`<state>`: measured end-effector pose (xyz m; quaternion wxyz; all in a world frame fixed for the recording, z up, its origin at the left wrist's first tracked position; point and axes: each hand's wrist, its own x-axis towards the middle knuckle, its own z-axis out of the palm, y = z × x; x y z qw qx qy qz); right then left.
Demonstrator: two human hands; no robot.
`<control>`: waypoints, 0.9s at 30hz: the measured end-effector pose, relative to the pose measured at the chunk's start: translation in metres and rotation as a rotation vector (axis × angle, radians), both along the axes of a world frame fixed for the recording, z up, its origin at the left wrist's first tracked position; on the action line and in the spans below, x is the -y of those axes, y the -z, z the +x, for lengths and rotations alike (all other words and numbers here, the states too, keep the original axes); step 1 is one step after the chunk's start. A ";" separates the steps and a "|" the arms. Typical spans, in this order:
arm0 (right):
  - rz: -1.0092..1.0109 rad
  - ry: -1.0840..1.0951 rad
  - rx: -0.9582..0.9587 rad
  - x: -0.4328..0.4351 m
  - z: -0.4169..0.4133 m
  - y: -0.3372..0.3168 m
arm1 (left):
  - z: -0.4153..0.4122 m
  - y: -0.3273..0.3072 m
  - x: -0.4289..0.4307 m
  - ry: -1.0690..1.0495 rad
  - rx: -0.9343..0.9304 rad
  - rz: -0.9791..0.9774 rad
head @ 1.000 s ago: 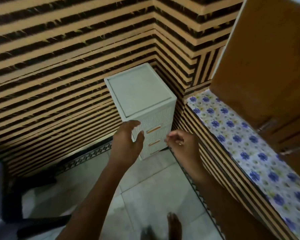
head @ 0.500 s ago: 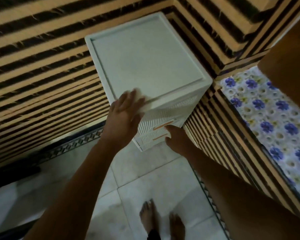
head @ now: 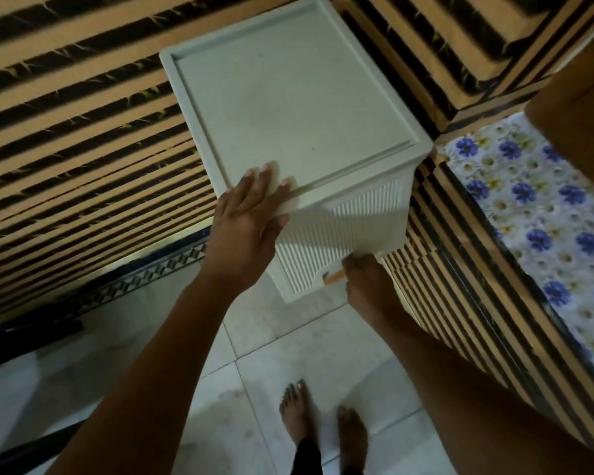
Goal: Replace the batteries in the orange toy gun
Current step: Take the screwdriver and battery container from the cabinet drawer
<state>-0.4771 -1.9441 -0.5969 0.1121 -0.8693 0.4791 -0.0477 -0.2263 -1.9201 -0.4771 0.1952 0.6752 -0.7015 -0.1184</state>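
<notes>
Barely started: our left hand [head: 249, 217] lies flat and spread on the white drawer unit [head: 299, 118] at 12 o'clock, right hand [head: 366, 279] pinching the orange drawer handle [head: 334, 277]; toy gun and batteries not visible.

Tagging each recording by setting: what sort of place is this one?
Most likely a room in a home. A small white plastic drawer unit stands in a corner of striped tiled walls on a pale tiled floor, beside a ledge with a blue floral cover, and the person's feet are bare.
</notes>
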 end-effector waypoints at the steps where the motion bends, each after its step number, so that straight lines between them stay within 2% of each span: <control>1: -0.041 -0.023 0.006 -0.009 -0.012 -0.005 | -0.001 -0.004 0.000 0.001 -0.020 0.021; 11: -0.361 -0.233 0.093 -0.051 -0.085 -0.078 | -0.015 -0.038 0.008 -0.071 -0.085 0.205; 17: -0.481 -0.175 0.194 -0.028 -0.065 -0.112 | -0.013 -0.045 0.013 -0.094 -0.118 0.288; 21: -0.487 -0.155 0.142 -0.004 -0.033 -0.105 | -0.011 -0.042 0.012 -0.110 -0.120 0.283; 27: -0.486 0.003 0.145 0.031 0.007 -0.109 | -0.011 -0.035 0.012 -0.115 -0.103 0.232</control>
